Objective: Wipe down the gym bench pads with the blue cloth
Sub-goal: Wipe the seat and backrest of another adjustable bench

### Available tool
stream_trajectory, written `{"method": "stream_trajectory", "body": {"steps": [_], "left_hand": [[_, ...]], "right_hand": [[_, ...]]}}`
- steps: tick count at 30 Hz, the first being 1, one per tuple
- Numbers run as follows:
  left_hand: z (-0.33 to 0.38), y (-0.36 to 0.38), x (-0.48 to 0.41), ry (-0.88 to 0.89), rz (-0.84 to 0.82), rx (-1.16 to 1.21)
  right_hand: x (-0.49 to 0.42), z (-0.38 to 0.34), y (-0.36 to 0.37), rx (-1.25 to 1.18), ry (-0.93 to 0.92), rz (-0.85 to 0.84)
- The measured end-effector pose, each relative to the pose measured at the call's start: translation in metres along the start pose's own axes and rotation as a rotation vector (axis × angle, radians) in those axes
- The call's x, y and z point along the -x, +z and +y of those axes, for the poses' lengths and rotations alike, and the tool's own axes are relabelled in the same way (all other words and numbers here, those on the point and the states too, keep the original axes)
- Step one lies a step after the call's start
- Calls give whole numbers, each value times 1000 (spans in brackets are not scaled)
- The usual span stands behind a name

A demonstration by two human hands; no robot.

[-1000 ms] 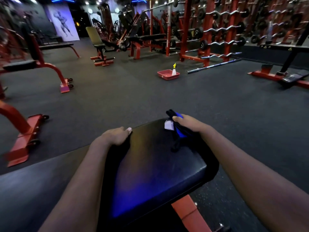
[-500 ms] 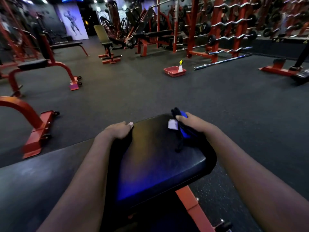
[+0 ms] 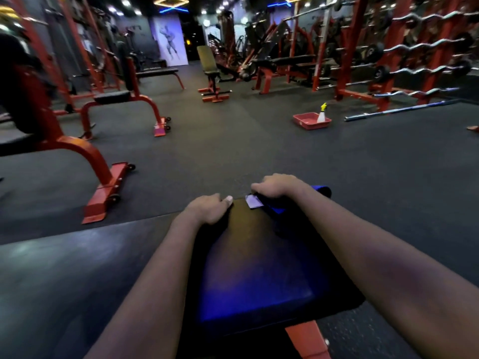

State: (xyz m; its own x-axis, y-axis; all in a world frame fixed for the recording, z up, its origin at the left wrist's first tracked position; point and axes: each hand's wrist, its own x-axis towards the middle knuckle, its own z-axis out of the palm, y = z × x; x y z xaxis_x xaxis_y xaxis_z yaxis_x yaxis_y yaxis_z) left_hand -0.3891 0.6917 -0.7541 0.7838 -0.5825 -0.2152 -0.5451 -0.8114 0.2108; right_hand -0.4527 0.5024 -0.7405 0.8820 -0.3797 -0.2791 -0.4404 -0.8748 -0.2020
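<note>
A black bench pad point(image 3: 259, 268) fills the lower middle of the head view, on a red frame point(image 3: 305, 340). My left hand point(image 3: 207, 208) grips the pad's far left corner, fingers curled over the edge. At the far right corner my right hand point(image 3: 277, 186) holds the blue cloth point(image 3: 321, 191) against the pad's far edge. The cloth shows blue to the right of the hand, and its white tag point(image 3: 252, 201) lies on the pad. Most of the cloth is hidden under the hand.
A red tray point(image 3: 311, 121) with a spray bottle point(image 3: 322, 114) stands on the floor ahead right. Red-framed benches point(image 3: 103, 182) stand to the left, another bench point(image 3: 211, 71) ahead, barbell racks point(image 3: 414, 60) at the right. A grey surface point(image 3: 64, 281) lies at lower left.
My right hand has slid the cloth forward to the pad's far edge. The view has swung to the right and lifted; the left hand keeps its grip on the corner.
</note>
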Motion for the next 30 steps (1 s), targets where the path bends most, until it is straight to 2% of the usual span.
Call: {"method": "stream_trajectory", "body": {"steps": [3,6,9,11,14,17,20,22,25,30], "left_hand": [[-2,2,-1,-14,21,4],[-3,4,0,-19,24,18],[-5,2,0,-35,32,60],[-7,0,-1,-50,50,93],[-9,-1,-1,-54,88,133],[-10,-2,5,-41,167,172],[-19,1,18,-56,263,137],[-34,4,29,-110,361,83],[-54,4,43,-196,475,80],[-69,4,75,-278,546,149]], "right_hand": [[0,13,-3,-64,-37,-10],[-6,17,-9,-187,7,-130],[-18,-6,-4,-36,39,-111],[-21,-18,2,44,-8,-44],[-16,-10,-2,14,-90,-38],[-18,6,-9,-76,-35,-159],[-22,-9,-6,71,14,-109],[-23,-36,2,139,-56,-34],[-20,-65,10,100,-207,-44],[-16,-56,1,-71,-224,-207]]}}
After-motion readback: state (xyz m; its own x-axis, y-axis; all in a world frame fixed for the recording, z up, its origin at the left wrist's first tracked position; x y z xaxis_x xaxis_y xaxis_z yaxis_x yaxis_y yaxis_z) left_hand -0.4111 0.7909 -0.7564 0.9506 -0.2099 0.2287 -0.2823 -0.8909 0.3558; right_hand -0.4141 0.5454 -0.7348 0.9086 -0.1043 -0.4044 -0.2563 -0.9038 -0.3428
